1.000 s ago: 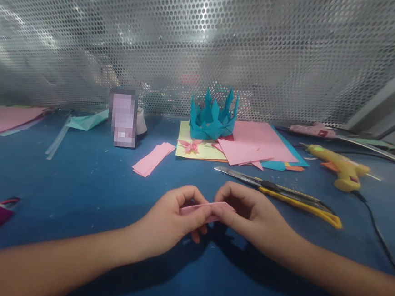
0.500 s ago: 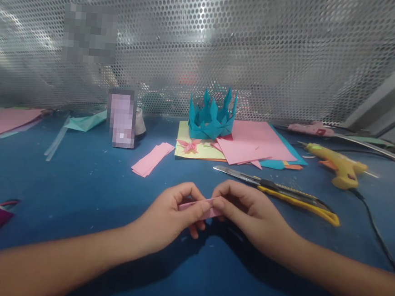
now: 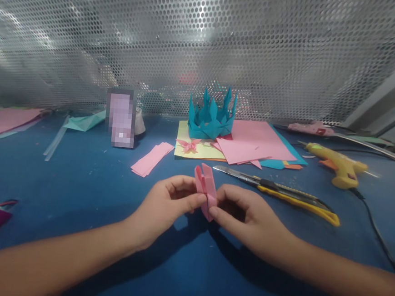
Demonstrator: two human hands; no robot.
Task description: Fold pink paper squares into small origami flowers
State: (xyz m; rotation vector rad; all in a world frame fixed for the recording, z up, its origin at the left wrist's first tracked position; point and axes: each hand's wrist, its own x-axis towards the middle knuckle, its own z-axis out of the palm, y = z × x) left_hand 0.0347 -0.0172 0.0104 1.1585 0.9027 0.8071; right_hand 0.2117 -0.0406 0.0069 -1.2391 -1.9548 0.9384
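Note:
A folded pink paper strip [image 3: 209, 185] stands nearly upright between my hands, its two long flaps parted at the top. My left hand [image 3: 170, 205] pinches it from the left, thumb on the near face. From the right, my right hand [image 3: 250, 213] grips its lower edge between thumb and curled fingers. Some fingertips are hidden behind the paper. Beyond my left hand lies a small stack of pink paper strips [image 3: 153, 159]. A yellow utility knife [image 3: 283, 193], blade out, lies just past my right hand.
A blue paper crown [image 3: 210, 119] and a pink paper flower [image 3: 189, 145] sit on coloured paper sheets [image 3: 262, 141]. To the right is a yellow glue gun [image 3: 343, 166] with a cord. Clear sticks [image 3: 57, 139] and a blurred phone-like object [image 3: 122, 119] are at left. A perforated metal panel [image 3: 199, 43] stands behind.
The pink paper strip has turned from lying sideways to nearly upright, and its flaps now show apart. My hands have shifted slightly apart around it.

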